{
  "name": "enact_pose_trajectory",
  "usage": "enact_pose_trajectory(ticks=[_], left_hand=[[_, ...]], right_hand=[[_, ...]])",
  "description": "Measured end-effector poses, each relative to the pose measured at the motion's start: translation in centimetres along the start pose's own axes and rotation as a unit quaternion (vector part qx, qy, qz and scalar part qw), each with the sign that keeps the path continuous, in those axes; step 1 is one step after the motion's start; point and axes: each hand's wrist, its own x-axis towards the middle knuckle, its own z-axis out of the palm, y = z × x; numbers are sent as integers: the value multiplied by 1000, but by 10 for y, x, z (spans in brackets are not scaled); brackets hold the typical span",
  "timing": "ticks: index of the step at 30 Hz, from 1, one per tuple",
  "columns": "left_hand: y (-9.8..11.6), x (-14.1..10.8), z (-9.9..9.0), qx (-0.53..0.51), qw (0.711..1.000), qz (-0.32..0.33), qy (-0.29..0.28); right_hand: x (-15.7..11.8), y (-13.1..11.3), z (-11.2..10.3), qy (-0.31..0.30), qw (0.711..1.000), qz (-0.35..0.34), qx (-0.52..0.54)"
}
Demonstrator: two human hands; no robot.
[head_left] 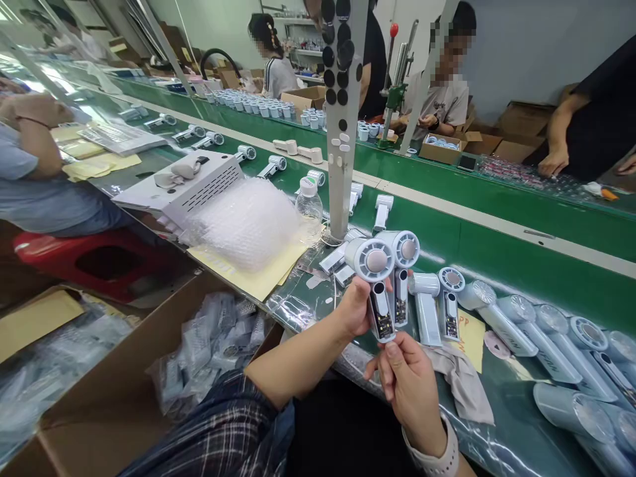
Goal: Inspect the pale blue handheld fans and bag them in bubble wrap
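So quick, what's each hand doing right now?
Left hand: closed around the light-blue handheld fan, just below its head.
Right hand: fingertips at the bottom of that fan's handle; whether they pinch it, I can't tell.

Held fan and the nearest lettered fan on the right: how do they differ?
The held fan shows its circuit board; the lettered fan shows a covered handle. The left hand and right hand hold the held fan; the lettered fan lies on the bench. Both are pale blue.

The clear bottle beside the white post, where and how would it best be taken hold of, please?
Probably by the cap, from straight above: the bottle stands upright, with bubble wrap close on its left and the post on its right.
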Motion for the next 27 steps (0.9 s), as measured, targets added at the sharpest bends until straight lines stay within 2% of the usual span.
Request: enact_pose_trajectory(ticks=[4, 7, 11, 14, 16, 21, 24, 27], left_hand=[[-1, -1, -2, -2, 1000, 11, 3], [0, -1, -3, -45, 999, -7, 22], [0, 0, -2, -125, 990, -48, 34], [3, 3, -3, -160, 985, -40, 45], [7, 4, -5, -161, 986, -28, 30], [7, -2, -13, -105, 992, -31, -55], [-3, -10, -15, -69, 993, -28, -93], [-12, -17, -15, -65, 990, -36, -121]], right_hand=[[4, -2, 1, 15, 999, -16, -30], [6, -10, -6, -14, 992, -76, -101], [4, -16, -20, -66, 955, -160, -240], [2, -14, -25, -89, 928, -221, -287], [3, -12, -24, -52, 931, -217, -290], [7, -12, -15, 44, 968, -113, -218], [9, -15, -12, 110, 981, -111, -111], [11, -20, -17, 152, 980, -102, -77]])
